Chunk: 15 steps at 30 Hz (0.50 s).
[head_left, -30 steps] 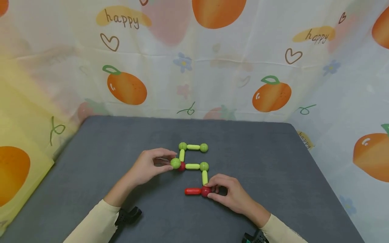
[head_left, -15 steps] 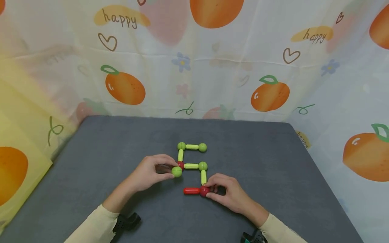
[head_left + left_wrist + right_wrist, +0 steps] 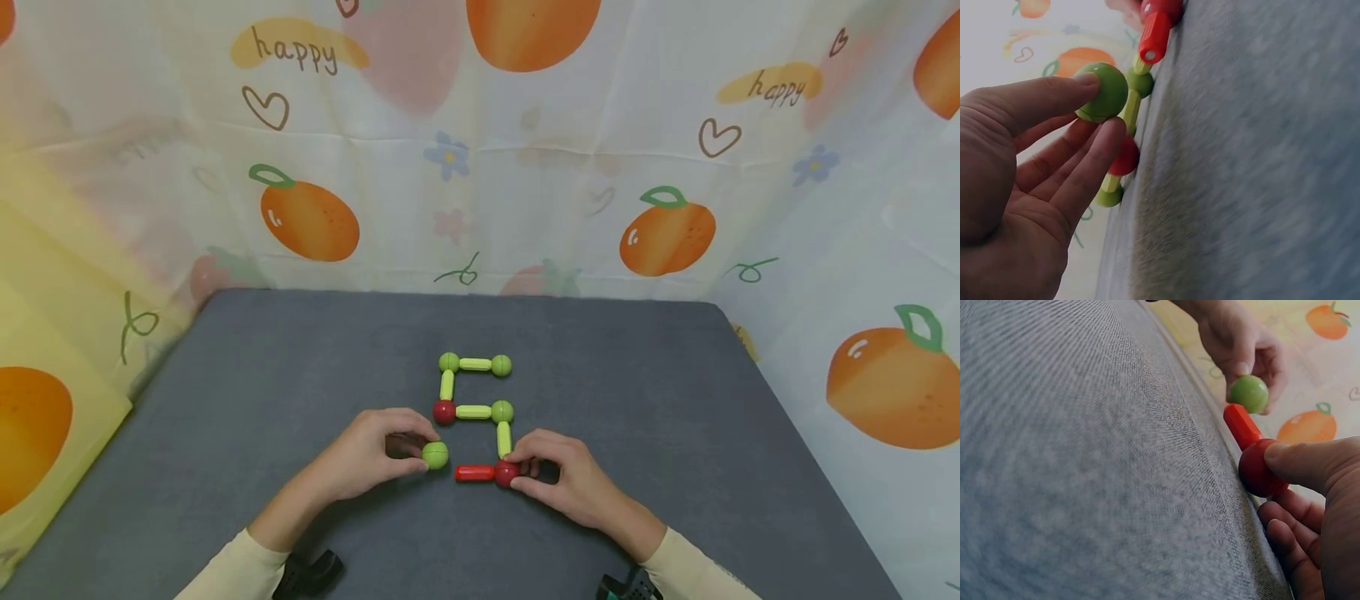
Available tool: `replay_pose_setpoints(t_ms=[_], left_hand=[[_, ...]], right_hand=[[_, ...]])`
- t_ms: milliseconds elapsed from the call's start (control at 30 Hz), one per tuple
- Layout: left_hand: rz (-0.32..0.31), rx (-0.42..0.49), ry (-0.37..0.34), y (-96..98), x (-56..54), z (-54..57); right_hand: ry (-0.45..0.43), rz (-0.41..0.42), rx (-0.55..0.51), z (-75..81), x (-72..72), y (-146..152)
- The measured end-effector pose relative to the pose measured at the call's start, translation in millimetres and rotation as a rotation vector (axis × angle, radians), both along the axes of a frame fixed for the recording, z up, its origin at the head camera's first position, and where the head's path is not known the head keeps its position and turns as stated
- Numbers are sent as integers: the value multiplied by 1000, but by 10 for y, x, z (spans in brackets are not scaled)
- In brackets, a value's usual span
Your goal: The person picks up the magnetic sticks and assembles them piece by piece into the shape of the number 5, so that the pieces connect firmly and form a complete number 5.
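Between thumb and fingers, my left hand [image 3: 381, 454] pinches a loose green ball [image 3: 435, 455], held just left of the free end of a red rod [image 3: 475, 473]. My right hand [image 3: 568, 475] grips the red ball [image 3: 506, 474] that the red rod is joined to. From that ball a chain runs away over the table: a yellow-green rod [image 3: 504, 440], a green ball [image 3: 502, 412], another rod [image 3: 473, 412], a second red ball [image 3: 444, 412], then a rod [image 3: 447, 385], a far green ball [image 3: 449, 362], a rod [image 3: 476, 364] and an end green ball [image 3: 502, 365].
A dark grey cloth covers the table [image 3: 637, 375]. Behind it and at both sides hangs a fruit-print curtain [image 3: 525, 200]. Black wrist straps [image 3: 307, 575] sit on both cream sleeves.
My left hand has brought the green ball from beside the second red ball toward me, down to the red rod's free end. The right hand keeps its hold, and the chain stays put.
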<state>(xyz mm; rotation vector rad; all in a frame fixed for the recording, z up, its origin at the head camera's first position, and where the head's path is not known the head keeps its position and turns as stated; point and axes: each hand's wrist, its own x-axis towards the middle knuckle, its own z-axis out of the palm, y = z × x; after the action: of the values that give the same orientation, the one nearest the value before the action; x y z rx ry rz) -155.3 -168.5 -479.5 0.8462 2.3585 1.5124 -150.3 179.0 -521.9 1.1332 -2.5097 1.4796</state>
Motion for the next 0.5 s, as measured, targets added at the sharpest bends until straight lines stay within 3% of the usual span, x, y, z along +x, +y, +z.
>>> replay_pose_setpoints(t_ms=[500], left_hand=[[-47,-40,6,61,57,-63]], right_hand=[[12,13,-30,5,13,-5]])
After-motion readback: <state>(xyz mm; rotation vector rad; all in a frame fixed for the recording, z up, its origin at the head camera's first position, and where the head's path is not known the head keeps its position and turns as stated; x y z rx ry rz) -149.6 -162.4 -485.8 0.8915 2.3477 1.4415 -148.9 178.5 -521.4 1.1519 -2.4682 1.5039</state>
